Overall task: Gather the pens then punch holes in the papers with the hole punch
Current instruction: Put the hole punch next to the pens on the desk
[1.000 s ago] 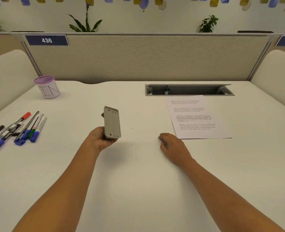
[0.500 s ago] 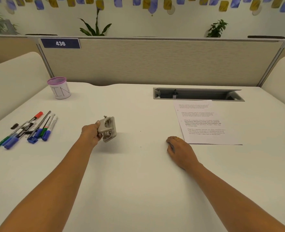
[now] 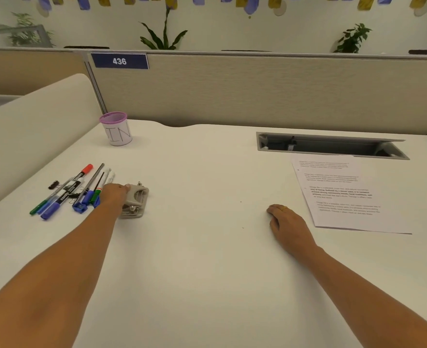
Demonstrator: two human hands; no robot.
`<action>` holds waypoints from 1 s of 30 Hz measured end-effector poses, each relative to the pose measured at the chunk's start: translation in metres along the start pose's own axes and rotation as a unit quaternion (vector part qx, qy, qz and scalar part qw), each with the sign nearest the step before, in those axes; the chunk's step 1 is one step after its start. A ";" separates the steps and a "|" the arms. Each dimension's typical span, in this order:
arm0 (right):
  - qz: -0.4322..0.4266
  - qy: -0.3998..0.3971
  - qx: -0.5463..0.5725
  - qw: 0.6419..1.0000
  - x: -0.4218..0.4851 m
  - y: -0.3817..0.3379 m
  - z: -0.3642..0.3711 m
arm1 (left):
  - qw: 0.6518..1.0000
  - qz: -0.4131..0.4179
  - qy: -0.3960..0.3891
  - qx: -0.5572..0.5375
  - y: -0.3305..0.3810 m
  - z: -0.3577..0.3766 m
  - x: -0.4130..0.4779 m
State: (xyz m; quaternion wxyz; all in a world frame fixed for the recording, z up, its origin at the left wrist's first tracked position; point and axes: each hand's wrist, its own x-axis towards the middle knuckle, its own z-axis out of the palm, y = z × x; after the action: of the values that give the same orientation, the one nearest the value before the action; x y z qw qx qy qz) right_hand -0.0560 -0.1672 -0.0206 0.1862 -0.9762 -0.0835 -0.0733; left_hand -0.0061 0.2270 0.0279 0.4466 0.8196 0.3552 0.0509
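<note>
My left hand [image 3: 114,195] grips the grey hole punch [image 3: 135,202], which sits on the white desk right beside the pens. Several pens and markers [image 3: 66,193] lie in a loose group at the left, with red, blue and green caps. Printed papers [image 3: 343,194] lie flat at the right of the desk. My right hand [image 3: 286,222] rests palm down on the desk just left of the papers, holding nothing.
A white cup with a purple rim [image 3: 117,129] stands at the back left. A small black binder clip [image 3: 53,184] lies by the pens. An open cable tray [image 3: 330,145] is set into the desk behind the papers. A beige partition [image 3: 257,91] closes the back.
My left hand has carried the hole punch leftward and lowered it from the air onto the desk next to the pens. My right hand has stayed in place.
</note>
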 end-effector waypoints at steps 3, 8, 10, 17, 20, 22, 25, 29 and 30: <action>0.004 0.003 -0.007 1.000 0.001 0.004 0.000 | 1.000 0.014 -0.018 0.005 0.000 -0.001 0.003; 0.007 0.006 0.002 1.000 0.004 0.001 0.003 | 0.999 0.024 0.015 0.033 -0.004 -0.004 0.016; 0.009 0.008 0.006 1.000 0.005 0.001 0.003 | 0.998 0.039 0.018 0.045 -0.006 -0.005 0.017; 0.029 0.005 0.058 0.998 0.017 -0.011 0.007 | 0.962 0.109 0.157 0.193 0.001 -0.001 -0.010; 0.021 -0.021 0.058 0.998 0.026 -0.022 0.010 | 0.934 0.249 0.173 0.192 0.000 0.023 -0.036; 0.012 -0.049 0.057 0.997 0.033 -0.031 0.010 | 0.920 0.326 0.122 0.179 -0.007 0.044 -0.054; -0.003 -0.099 0.057 0.993 0.046 -0.040 0.005 | 0.910 0.360 0.042 0.201 -0.023 0.069 -0.075; -0.031 -0.149 0.031 0.988 0.055 -0.043 -0.006 | 0.917 0.302 -0.014 0.261 -0.040 0.083 -0.085; -0.040 -0.157 0.022 0.987 0.054 -0.044 -0.007 | 0.915 0.297 -0.014 0.271 -0.042 0.084 -0.086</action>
State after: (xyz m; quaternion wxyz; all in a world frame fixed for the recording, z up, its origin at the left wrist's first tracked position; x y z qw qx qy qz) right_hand -0.0128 -0.1224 0.0101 0.1887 -0.9672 -0.1525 0.0754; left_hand -0.0588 0.1291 -0.0342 0.1764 0.9776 0.0893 0.0716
